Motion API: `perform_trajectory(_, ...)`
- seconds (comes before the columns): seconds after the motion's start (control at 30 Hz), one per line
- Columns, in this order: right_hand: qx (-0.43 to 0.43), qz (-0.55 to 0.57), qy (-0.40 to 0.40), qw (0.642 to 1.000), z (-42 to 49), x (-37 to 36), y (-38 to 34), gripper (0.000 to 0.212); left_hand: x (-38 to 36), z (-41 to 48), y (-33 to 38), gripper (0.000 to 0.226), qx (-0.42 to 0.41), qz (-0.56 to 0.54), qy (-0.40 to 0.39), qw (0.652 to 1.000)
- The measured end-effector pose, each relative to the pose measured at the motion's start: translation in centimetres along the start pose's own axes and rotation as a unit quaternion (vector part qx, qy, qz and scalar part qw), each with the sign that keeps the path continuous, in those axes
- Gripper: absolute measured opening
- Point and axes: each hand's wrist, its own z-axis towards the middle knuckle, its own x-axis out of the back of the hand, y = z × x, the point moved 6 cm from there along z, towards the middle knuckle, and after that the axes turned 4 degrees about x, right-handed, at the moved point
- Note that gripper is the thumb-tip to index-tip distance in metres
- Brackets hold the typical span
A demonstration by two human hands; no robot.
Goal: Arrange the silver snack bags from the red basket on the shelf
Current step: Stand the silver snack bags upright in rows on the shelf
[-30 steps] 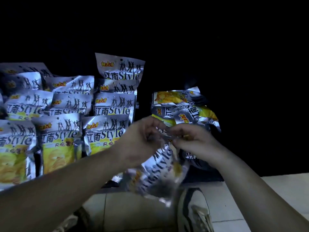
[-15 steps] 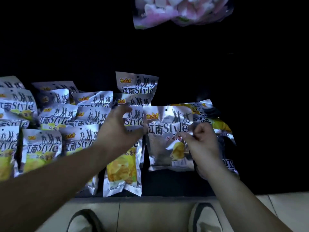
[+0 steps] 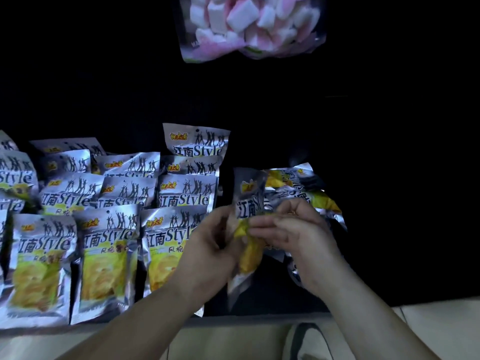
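1. i am holding one silver snack bag (image 3: 250, 203) upright between both hands, just right of the rows on the shelf (image 3: 270, 300); its creased label is showing only "江南st".
2. my left hand (image 3: 207, 245) is gripping its left edge and my right hand (image 3: 293, 229) is pinching its front.
3. the shelved bags (image 3: 104, 242) are reading "江南style" above yellow chips.
4. a loose pile (image 3: 298, 178) of the same bags is lying behind my right hand, which is partly hiding it.
5. a marshmallow bag (image 3: 249, 24), pink and white, is showing overhead.
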Motion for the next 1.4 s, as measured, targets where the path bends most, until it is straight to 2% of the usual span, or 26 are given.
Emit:
perform_trajectory(0.07, 0.018, -0.037, 0.067, 0.997, 0.6, 1.9, 0.4, 0.016, 0.8, 0.4, -0.2, 0.017, 0.010, -0.003, 0.029, 1.000)
perform_trajectory(0.13, 0.035, -0.159, 0.114, 0.980, 1.3, 3.6, 1.5, 0.018, 1.7, 1.2, -0.9, 0.016, 0.043, -0.011, 0.060, 0.997)
perform_trajectory(0.23, 0.044, -0.270, 0.107, 0.956, 2.0, 4.6, 3.5, 0.025, 2.5, 2.8, -2.0, 0.019, 0.066, -0.033, 0.056, 0.996)
perform_trajectory(0.33, 0.057, -0.243, 0.113, 0.962, 2.9, 4.4, 4.4, 0.024, 2.6, 3.6, -3.4, 0.009, 0.078, -0.078, 0.020, 0.994)
perform_trajectory(0.43, 0.068, -0.096, 0.090, 0.989, 3.5, 3.1, 4.4, 0.025, 2.1, 3.7, -4.7, 0.019, 0.095, -0.106, 0.006, 0.990)
perform_trajectory(0.47, 0.070, -0.080, 0.075, 0.991, 3.7, 2.5, 4.3, 0.027, 2.0, 3.8, -5.0, 0.019, 0.096, -0.108, 0.015, 0.989)
perform_trajectory(0.53, 0.084, -0.128, 0.062, 0.986, 3.8, 1.9, 4.4, 0.031, 1.8, 3.8, -5.5, 0.010, 0.085, -0.069, 0.053, 0.993)
perform_trajectory(0.6, 0.110, -0.202, 0.090, 0.969, 3.6, 2.1, 4.0, 0.034, 1.8, 4.1, -6.0, 0.013, 0.088, -0.020, 0.095, 0.991)
perform_trajectory(0.67, 0.136, -0.238, 0.127, 0.953, 3.5, 3.0, 3.0, 0.033, 1.5, 4.1, -6.7, 0.028, 0.115, 0.040, 0.107, 0.987)
perform_trajectory(0.73, 0.161, -0.265, 0.158, 0.938, 3.3, 4.5, 2.3, 0.033, 1.1, 3.7, -7.7, 0.025, 0.143, 0.108, 0.120, 0.976)
perform_trajectory(0.87, 0.166, -0.311, 0.175, 0.919, 2.0, 6.7, 3.4, 0.031, -0.3, 2.4, -10.4, 0.019, 0.248, 0.091, 0.122, 0.957)
perform_trajectory(0.93, 0.162, -0.318, 0.180, 0.917, 1.5, 7.7, 4.5, 0.029, -0.8, 2.1, -10.8, 0.017, 0.236, 0.104, 0.115, 0.959)
perform_trajectory(1.07, 0.144, -0.329, 0.200, 0.912, 2.0, 8.9, 5.5, 0.026, -2.2, 1.7, -11.0, 0.033, 0.205, 0.006, 0.054, 0.977)
perform_trajectory(1.17, 0.174, -0.318, 0.211, 0.908, 2.2, 9.2, 5.1, 0.028, -3.0, 2.1, -11.0, 0.037, 0.212, -0.028, 0.042, 0.976)
perform_trajectory(1.23, 0.204, -0.332, 0.215, 0.896, 1.9, 9.3, 4.7, 0.032, -3.2, 2.5, -10.2, 0.037, 0.190, -0.021, 0.058, 0.980)
perform_trajectory(1.33, 0.203, -0.323, 0.224, 0.897, 1.7, 9.7, 4.7, 0.038, -1.7, 3.0, -5.9, 0.008, 0.065, 0.059, 0.132, 0.987)
perform_trajectory(1.4, 0.200, -0.318, 0.232, 0.897, 1.7, 9.7, 4.4, 0.041, 0.5, 3.1, -2.6, 0.014, 0.009, 0.121, 0.173, 0.977)
